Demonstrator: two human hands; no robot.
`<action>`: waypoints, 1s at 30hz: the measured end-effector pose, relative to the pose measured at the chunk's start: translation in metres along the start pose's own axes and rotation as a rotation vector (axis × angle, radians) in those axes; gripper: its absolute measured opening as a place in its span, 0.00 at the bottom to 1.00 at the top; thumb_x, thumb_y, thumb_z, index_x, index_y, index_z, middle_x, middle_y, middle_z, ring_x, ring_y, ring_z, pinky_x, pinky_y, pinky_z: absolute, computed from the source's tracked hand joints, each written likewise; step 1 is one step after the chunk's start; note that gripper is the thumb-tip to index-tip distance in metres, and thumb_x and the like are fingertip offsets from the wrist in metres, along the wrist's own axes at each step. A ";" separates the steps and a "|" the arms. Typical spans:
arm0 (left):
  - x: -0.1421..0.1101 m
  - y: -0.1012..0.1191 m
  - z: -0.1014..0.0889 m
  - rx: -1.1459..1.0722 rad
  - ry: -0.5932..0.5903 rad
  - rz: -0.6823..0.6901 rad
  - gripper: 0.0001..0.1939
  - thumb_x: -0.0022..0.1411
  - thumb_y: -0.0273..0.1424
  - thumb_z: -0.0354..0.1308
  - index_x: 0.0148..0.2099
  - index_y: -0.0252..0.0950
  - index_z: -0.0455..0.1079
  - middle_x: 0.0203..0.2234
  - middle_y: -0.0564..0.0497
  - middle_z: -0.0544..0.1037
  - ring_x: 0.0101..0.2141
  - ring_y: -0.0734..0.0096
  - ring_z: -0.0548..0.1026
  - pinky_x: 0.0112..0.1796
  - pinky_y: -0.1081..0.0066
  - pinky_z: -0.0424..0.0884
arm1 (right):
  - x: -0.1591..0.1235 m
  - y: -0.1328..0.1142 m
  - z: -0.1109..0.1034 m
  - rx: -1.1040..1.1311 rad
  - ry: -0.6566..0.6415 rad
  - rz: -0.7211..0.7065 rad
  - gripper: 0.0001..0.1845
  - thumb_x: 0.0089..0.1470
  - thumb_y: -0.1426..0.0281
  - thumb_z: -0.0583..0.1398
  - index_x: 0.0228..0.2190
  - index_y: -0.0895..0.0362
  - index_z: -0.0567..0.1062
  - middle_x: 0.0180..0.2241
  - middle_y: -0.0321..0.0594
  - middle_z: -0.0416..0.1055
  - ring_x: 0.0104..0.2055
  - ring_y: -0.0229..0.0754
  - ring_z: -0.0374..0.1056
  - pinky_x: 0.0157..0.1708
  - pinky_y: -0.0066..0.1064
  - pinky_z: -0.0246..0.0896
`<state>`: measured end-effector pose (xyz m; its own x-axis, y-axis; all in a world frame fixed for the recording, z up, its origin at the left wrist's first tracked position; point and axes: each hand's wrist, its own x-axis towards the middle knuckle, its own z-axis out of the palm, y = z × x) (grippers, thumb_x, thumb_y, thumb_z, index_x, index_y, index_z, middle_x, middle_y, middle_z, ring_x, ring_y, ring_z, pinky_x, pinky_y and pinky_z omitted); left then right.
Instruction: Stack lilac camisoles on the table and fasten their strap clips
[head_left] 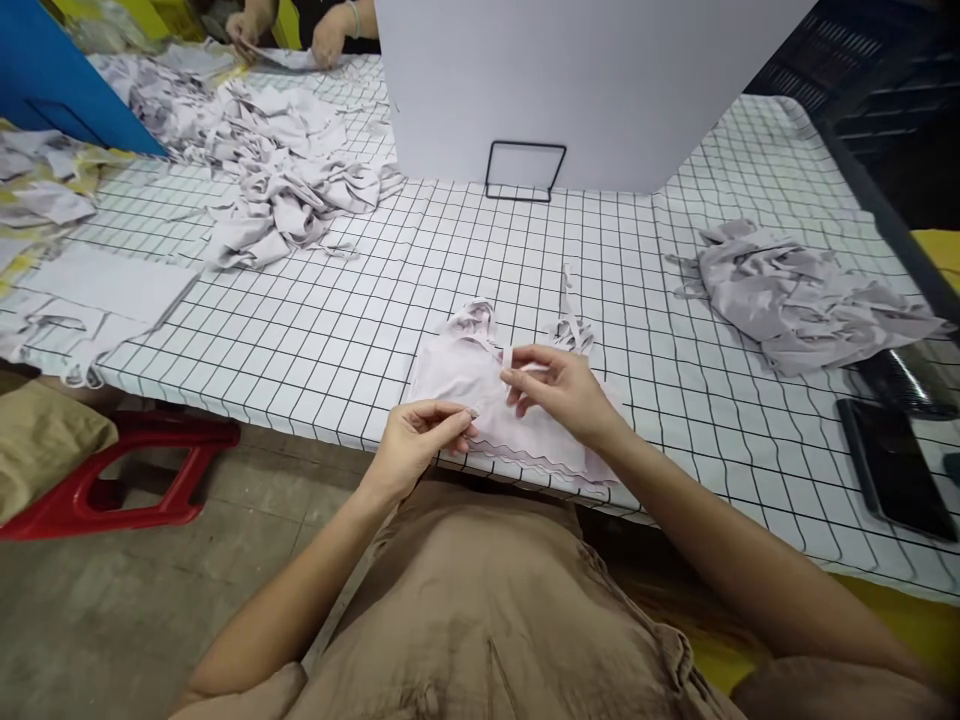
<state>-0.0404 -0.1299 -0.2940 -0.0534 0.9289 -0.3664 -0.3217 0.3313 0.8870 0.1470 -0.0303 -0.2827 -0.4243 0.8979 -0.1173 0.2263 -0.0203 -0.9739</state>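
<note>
A pale pink strappy top (457,375) with a scalloped hem lies flat at the front edge of the table, its straps bunched towards the far side. My right hand (566,390) is over the top, with thumb and forefinger pinched on a short white strap (507,356). Lower and to the left, my left hand (420,440) hovers by the hem, thumb and forefinger pressed together. A tiny dark speck shows at those fingertips, too small to name.
A grey-white board (570,90) stands behind a black wire stand (525,172). Garment heaps lie left (277,190) and right (802,295), with a phone (892,465) at right. Another person's hands (330,38) hold fabric at the back. A red stool (165,480) stands left.
</note>
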 end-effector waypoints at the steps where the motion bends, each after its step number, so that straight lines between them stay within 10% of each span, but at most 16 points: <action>1: 0.003 0.003 0.001 0.054 0.009 0.037 0.15 0.49 0.39 0.74 0.33 0.32 0.79 0.24 0.50 0.80 0.23 0.74 0.74 0.27 0.72 0.73 | -0.001 0.001 -0.001 -0.144 0.051 -0.140 0.22 0.54 0.58 0.68 0.46 0.57 0.78 0.43 0.49 0.77 0.39 0.49 0.75 0.37 0.45 0.76; 6: 0.018 0.020 0.007 0.305 -0.014 0.217 0.11 0.54 0.37 0.70 0.32 0.33 0.78 0.25 0.50 0.79 0.24 0.74 0.74 0.27 0.73 0.72 | 0.000 -0.010 -0.002 -0.482 -0.130 -0.599 0.29 0.63 0.65 0.60 0.64 0.48 0.64 0.64 0.45 0.65 0.68 0.55 0.57 0.65 0.59 0.55; 12: 0.032 0.038 0.009 0.497 -0.005 0.341 0.08 0.57 0.34 0.66 0.31 0.34 0.77 0.26 0.49 0.79 0.25 0.74 0.73 0.27 0.73 0.71 | 0.017 -0.025 -0.020 -0.482 0.236 -0.632 0.23 0.66 0.69 0.55 0.61 0.47 0.69 0.60 0.43 0.70 0.66 0.54 0.60 0.65 0.60 0.53; 19: 0.044 0.090 0.005 0.529 -0.090 0.400 0.08 0.56 0.33 0.66 0.32 0.33 0.76 0.25 0.49 0.79 0.25 0.73 0.75 0.26 0.73 0.73 | 0.053 -0.030 -0.018 -0.268 -0.429 -0.413 0.18 0.69 0.61 0.53 0.51 0.49 0.78 0.50 0.42 0.77 0.56 0.50 0.68 0.53 0.50 0.66; 25: 0.077 0.162 -0.006 0.573 0.025 0.498 0.04 0.54 0.24 0.63 0.28 0.32 0.72 0.21 0.50 0.78 0.20 0.75 0.73 0.23 0.74 0.70 | 0.100 -0.041 -0.046 -0.520 -0.143 -0.319 0.20 0.54 0.60 0.67 0.47 0.54 0.80 0.47 0.45 0.77 0.55 0.54 0.67 0.56 0.54 0.60; 30: 0.107 0.190 0.003 0.660 -0.095 0.412 0.04 0.53 0.24 0.62 0.26 0.32 0.74 0.23 0.46 0.79 0.23 0.72 0.75 0.26 0.71 0.73 | 0.117 -0.058 -0.045 -0.222 -0.058 -0.294 0.14 0.62 0.62 0.59 0.46 0.53 0.81 0.54 0.45 0.75 0.59 0.49 0.68 0.59 0.49 0.59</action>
<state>-0.1048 0.0329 -0.1634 0.0444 0.9986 0.0276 0.3367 -0.0410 0.9407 0.1236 0.0961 -0.2317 -0.5465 0.8250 0.1439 0.2695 0.3360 -0.9025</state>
